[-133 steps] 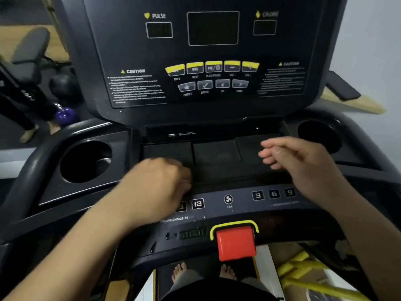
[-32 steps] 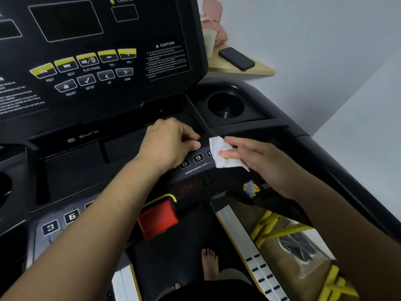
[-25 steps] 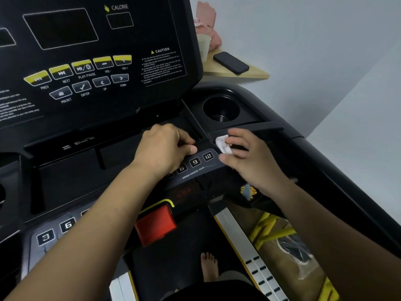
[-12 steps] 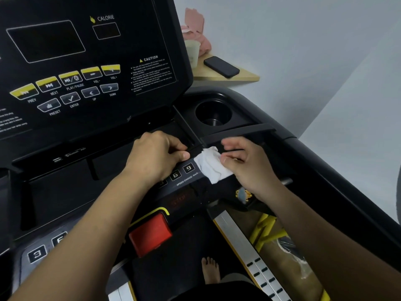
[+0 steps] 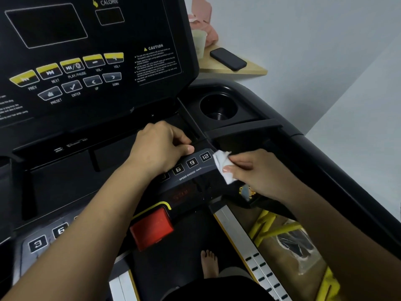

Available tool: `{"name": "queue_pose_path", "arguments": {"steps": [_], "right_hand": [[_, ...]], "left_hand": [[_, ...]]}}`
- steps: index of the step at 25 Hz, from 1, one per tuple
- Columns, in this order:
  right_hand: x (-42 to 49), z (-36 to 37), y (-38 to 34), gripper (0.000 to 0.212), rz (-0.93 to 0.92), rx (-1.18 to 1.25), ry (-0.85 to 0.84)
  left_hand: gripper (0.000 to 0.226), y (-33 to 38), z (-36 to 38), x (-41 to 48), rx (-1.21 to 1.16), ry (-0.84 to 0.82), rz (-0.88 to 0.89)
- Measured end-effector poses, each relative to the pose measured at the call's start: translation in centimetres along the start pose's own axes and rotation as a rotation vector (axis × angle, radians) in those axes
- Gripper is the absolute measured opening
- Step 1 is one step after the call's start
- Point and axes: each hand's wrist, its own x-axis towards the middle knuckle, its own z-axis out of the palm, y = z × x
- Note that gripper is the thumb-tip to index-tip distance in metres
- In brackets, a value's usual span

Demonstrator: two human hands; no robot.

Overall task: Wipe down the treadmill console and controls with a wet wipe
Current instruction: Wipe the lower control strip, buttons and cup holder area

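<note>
The wet wipe (image 5: 223, 167) is a small, white, crumpled cloth, pinched between the thumb and fingers of the right hand (image 5: 258, 172). It presses on the right end of the grey strip of number buttons (image 5: 192, 162), just beside the square "12". The left hand (image 5: 160, 146) is curled into a fist with nothing seen inside it, and it rests on the strip's left part, hiding most of the button next to "6". The treadmill console (image 5: 152, 101) is smooth, shiny black plastic with yellow and grey buttons; its top and left side are cut off. A dim red screen (image 5: 182, 195) below the strip is too dark to read. Near it sits a blocky red button (image 5: 152, 229). Behind the hands is a round cup holder (image 5: 218, 105). A flat black phone (image 5: 227, 59) lies on a wooden shelf (image 5: 251, 70).
</note>
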Motion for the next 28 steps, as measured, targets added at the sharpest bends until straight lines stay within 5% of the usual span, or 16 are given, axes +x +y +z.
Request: {"name": "queue_pose_path", "arguments": {"steps": [3, 8, 14, 17, 24, 28], "right_hand": [[0.5, -0.4, -0.3, 0.025, 0.032, -0.012, -0.126], [3.1, 1.6, -3.8, 0.053, 0.091, -0.039, -0.09], [-2.1, 1.3, -1.5, 0.04, 0.034, -0.319, -0.13], [-1.8, 1.0, -1.0, 0.045, 0.075, -0.262, -0.139], [3.4, 3.4, -4.3, 0.055, 0.135, -0.193, 0.043], [0.0, 5.3, -3.7, 0.06, -0.087, -0.335, 0.173]], "left_hand": [[0.011, 0.2, -0.2, 0.5, -0.029, -0.04, 0.015], [0.013, -0.1, 0.0, 0.2, -0.049, -0.043, 0.023], [0.014, -0.6, 0.4, 0.0, -0.059, -0.016, 0.035], [0.014, -0.6, 0.4, 0.3, -0.061, -0.017, 0.044], [0.013, -1.2, 0.6, 0.4, -0.068, -0.024, 0.092], [0.012, -1.4, 0.7, 0.2, -0.073, -0.015, 0.107]]}}
